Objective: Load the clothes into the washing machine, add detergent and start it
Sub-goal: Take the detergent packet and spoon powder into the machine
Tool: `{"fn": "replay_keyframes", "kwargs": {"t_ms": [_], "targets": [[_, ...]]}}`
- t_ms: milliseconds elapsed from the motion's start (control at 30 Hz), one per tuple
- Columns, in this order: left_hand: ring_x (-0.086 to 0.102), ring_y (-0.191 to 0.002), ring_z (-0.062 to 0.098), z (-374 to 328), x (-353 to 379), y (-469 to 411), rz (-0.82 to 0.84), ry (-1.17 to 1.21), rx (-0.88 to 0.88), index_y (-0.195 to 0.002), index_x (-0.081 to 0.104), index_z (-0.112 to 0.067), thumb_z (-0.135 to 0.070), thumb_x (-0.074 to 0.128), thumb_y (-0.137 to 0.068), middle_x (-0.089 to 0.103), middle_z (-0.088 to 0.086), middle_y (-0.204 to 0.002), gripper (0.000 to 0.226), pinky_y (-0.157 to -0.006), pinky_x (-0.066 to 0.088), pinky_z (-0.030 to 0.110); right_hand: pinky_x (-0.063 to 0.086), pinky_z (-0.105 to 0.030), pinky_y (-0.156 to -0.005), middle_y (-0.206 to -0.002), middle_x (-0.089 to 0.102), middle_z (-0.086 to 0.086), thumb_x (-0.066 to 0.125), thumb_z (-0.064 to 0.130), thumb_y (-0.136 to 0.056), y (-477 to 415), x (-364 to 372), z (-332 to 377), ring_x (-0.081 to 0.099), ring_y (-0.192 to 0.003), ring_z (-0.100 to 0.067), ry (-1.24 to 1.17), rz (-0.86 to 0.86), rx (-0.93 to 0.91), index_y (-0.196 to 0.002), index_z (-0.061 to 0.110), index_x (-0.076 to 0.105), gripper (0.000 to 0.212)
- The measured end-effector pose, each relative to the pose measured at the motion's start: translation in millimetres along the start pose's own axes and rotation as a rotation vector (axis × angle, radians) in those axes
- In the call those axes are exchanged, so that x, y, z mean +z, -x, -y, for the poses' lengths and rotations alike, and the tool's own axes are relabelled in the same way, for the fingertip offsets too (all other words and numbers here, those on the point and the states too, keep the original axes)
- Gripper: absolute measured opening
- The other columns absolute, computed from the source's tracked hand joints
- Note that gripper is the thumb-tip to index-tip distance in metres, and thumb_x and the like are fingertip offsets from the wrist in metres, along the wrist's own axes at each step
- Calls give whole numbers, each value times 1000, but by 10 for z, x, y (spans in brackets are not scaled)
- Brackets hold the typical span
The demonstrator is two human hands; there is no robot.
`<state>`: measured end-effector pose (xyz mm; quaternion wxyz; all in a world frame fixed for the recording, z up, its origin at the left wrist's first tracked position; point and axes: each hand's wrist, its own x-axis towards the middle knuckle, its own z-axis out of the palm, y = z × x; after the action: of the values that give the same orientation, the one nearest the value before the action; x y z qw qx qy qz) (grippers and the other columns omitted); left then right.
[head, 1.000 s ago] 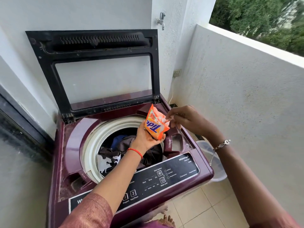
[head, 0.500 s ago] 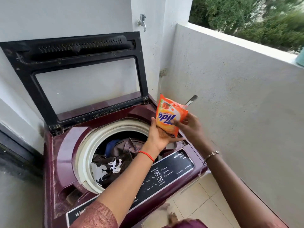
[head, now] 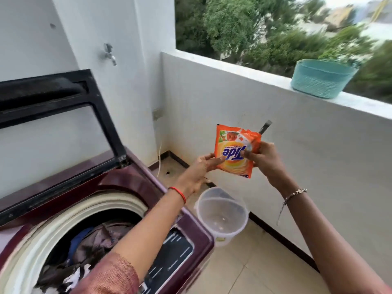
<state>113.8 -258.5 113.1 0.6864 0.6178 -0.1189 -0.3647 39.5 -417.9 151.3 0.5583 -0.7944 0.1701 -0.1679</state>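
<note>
Tiled balcony floor, white walls; teal basket on the parapet, trees beyond. Maroon top-load washer, lid up, clothes in the drum; clear bucket on the floor just beside it. Orange sachet held in mid-air off the washer's right side: left hand grips its lower-left edge, right hand pinches its right side. Logo reads "Tide", upside down. Grey strip above the right hand, poss. a torn edge; too blurred. Panel text unreadable.
</note>
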Motion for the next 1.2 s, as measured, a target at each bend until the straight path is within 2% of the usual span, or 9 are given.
{"fn": "replay_keyframes", "kwargs": {"t_ms": [133, 300, 400, 567, 767, 900, 1000, 1067, 1200], "targets": [[57, -99, 14, -321, 463, -489, 38, -153, 53, -111, 63, -13, -23, 66, -85, 67, 0, -99, 28, -97, 37, 47, 52, -16, -47, -76, 65, -1, 63, -3, -82, -299, -628, -20, 64, -51, 2, -30, -35, -10, -80, 9, 60, 13], [64, -86, 15, -662, 1051, -1054, 146, -213, 152, -100, 63, -10, -21, 65, -86, 68, 2, -93, 17, -87, 52, 34, 53, -16, -48, -77, 64, -1, 62, -2, -83, -574, -1345, 18, 64, -51, 2, -19, -115, -54, -92, 3, 59, 10], [64, -81, 15, -880, 1380, -1342, 194, -228, 183, -108, 63, -4, -23, 60, -89, 67, 4, -90, 27, -77, 55, 27, 51, -14, -46, -75, 64, -1, 61, -4, -83, -736, -1743, 75, 64, -50, 2, 9, -157, -82, -80, 7, 59, 12], [61, -72, 14, -1216, 1795, -1752, 257, -264, 239, -112, 63, 0, -25, 55, -92, 67, 4, -84, 32, -67, 54, 22, 53, -16, -49, -76, 66, -1, 62, -2, -83, -1075, -2235, 174, 65, -56, -5, 49, -212, -107, -75, 15, 60, 19], [52, -57, 9, -1686, 2113, -2423, 264, -264, 383, -98, 64, -5, -19, 49, -96, 64, -3, -62, 20, -57, 50, 20, 55, -36, -63, -86, 66, -13, 65, 0, -82, -1687, -2635, 278, 64, -67, -20, 33, -333, -128, -85, 0, 63, 4], [51, -43, 3, -2108, 2308, -3043, 302, -283, 507, -84, 65, -8, -13, 46, -97, 60, -8, -46, 23, -51, 45, 15, 56, -33, -55, -75, 65, -8, 69, 0, -79, -2268, -2937, 389, 64, -58, -15, 3, -412, -136, -90, -10, 62, 16], [55, -45, -1, -2411, 2429, -3496, 339, -306, 570, -96, 65, -5, -10, 48, -95, 65, -9, -50, 18, -53, 48, 14, 56, -26, -49, -73, 67, -6, 71, 2, -77, -2688, -3147, 469, 65, -50, -9, -11, -457, -140, -77, 2, 64, 7], [58, -48, -1, -2575, 2501, -3797, 347, -318, 610, -107, 63, -3, -7, 52, -93, 68, -10, -55, 18, -54, 50, 13, 54, -22, -46, -74, 68, -7, 72, 4, -77, -2972, -3280, 497, 66, -50, -8, 1, -485, -141, -80, 1, 65, 8], [61, -49, -2, -2785, 2604, -4356, 304, -446, 637, -98, 67, 6, 0, 61, -86, 67, -10, -53, 14, -54, 50, 16, 55, -27, -50, -83, 70, -15, 74, 6, -75, -3475, -3498, 418, 67, -60, -17, 84, -558, -90, -90, -8, 66, 22]]}}
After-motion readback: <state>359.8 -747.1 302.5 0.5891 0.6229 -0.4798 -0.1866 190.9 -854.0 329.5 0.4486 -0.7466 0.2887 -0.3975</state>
